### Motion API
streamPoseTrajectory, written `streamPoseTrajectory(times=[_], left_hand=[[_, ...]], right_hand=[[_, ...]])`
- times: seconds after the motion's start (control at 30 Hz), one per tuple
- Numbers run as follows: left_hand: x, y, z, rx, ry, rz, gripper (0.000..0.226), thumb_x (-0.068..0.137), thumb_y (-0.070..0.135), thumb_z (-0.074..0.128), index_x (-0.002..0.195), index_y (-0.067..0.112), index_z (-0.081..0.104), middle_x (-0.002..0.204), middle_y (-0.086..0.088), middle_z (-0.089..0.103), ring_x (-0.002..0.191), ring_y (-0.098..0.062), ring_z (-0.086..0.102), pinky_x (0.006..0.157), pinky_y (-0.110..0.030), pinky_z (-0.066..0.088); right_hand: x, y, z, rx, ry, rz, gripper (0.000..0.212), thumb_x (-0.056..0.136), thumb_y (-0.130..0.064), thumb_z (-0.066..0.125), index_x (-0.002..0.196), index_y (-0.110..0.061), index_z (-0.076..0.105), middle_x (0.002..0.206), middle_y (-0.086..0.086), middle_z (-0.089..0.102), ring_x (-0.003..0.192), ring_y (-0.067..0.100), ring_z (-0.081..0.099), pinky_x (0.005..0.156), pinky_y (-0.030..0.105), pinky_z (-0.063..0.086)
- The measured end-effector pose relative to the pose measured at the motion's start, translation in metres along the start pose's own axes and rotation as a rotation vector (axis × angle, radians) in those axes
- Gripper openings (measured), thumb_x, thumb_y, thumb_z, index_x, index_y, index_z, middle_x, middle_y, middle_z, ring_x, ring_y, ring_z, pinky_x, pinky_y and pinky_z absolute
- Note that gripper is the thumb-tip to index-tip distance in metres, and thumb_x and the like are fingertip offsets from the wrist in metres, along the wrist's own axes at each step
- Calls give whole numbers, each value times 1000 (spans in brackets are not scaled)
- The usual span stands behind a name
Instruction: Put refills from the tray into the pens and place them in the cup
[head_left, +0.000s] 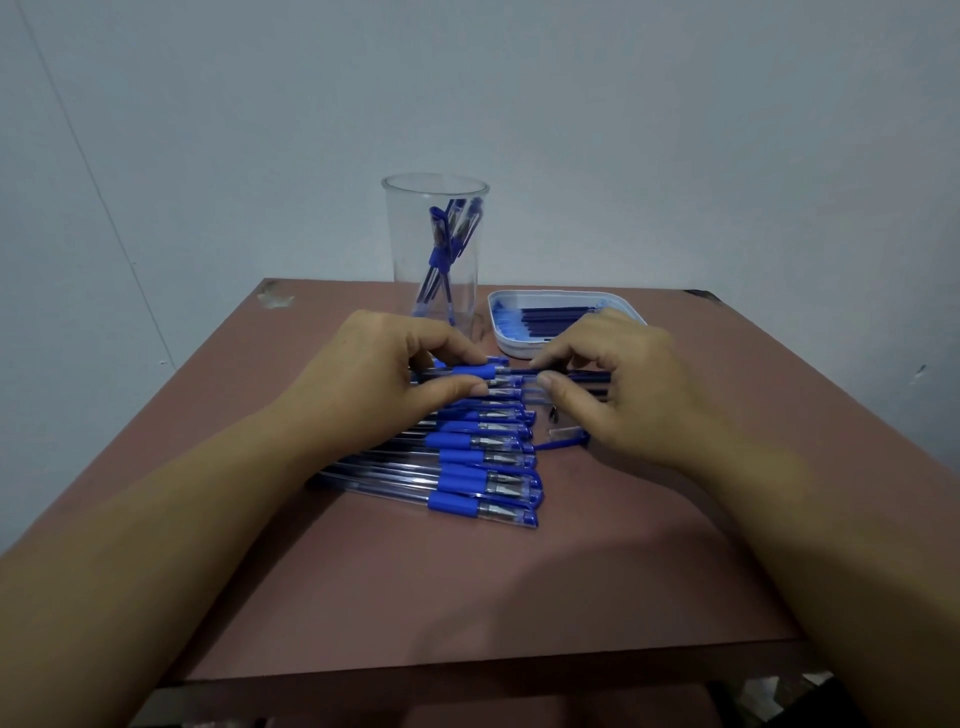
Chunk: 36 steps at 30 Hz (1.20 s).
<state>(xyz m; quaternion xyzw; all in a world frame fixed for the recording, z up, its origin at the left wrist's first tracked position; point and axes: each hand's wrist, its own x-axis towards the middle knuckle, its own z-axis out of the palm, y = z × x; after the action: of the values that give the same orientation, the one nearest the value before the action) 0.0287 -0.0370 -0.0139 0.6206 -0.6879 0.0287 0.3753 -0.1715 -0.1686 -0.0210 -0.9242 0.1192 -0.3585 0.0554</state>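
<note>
Pen (470, 371) before the cup (435, 249): left hand (374, 374) fingers pinch its blue grip, right hand (618, 384) fingers pinch a refill (589, 376) at its tip; tray (506, 340) right of the cup.

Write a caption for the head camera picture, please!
Left hand holds a pen, right hand lines a refill up with it; more pens lie nearer, cup and tray behind.

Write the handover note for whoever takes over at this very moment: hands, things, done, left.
Left hand pinches a pen near its blue grip; right hand pinches a refill lined up with that pen's end.
Cup at the back holds a few pens; tray to its right holds refills.
Done: those few.
Left: finish this one, then likely the row of pens on the table.
</note>
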Motion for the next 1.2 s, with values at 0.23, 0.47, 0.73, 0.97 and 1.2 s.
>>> streamPoseTrajectory(times=[0.23,0.47,0.73,0.97,1.2], left_hand=[[0,-2,3,1,-8,4,27,71,54,65,93,41,72,76,26,65,77,0,62,64,-8,46],[0,-9,-4,-6,20,-67,17,71,50,69,87,49,66,70,29,63,74,1,61,57,-7,43],[0,-18,-2,-10,29,-128,15,71,51,71,86,49,66,74,23,66,74,0,61,57,-6,41],[1,-18,-1,-12,27,-124,19,76,37,78,84,50,65,76,21,69,73,-3,61,59,-7,44],[1,-20,-1,-31,15,-126,13,73,47,72,84,50,67,73,19,69,73,-5,62,60,-8,44]], right_hand=[[-1,-1,2,37,-1,8,21,83,-32,74,103,-25,72,91,-16,64,86,7,56,76,21,44],[-10,21,-11,88,68,148,7,83,-20,72,89,-22,74,82,-15,66,81,2,58,73,15,41],[-15,51,-19,22,-95,343,10,84,-19,74,88,-28,74,84,-17,65,90,10,57,75,13,37],[-11,52,-18,-52,-203,332,13,86,-23,72,99,-26,74,82,-21,57,91,9,50,73,8,34],[-11,51,-20,-62,-167,315,15,86,-23,71,101,-25,73,84,-24,55,92,4,45,76,5,33]])
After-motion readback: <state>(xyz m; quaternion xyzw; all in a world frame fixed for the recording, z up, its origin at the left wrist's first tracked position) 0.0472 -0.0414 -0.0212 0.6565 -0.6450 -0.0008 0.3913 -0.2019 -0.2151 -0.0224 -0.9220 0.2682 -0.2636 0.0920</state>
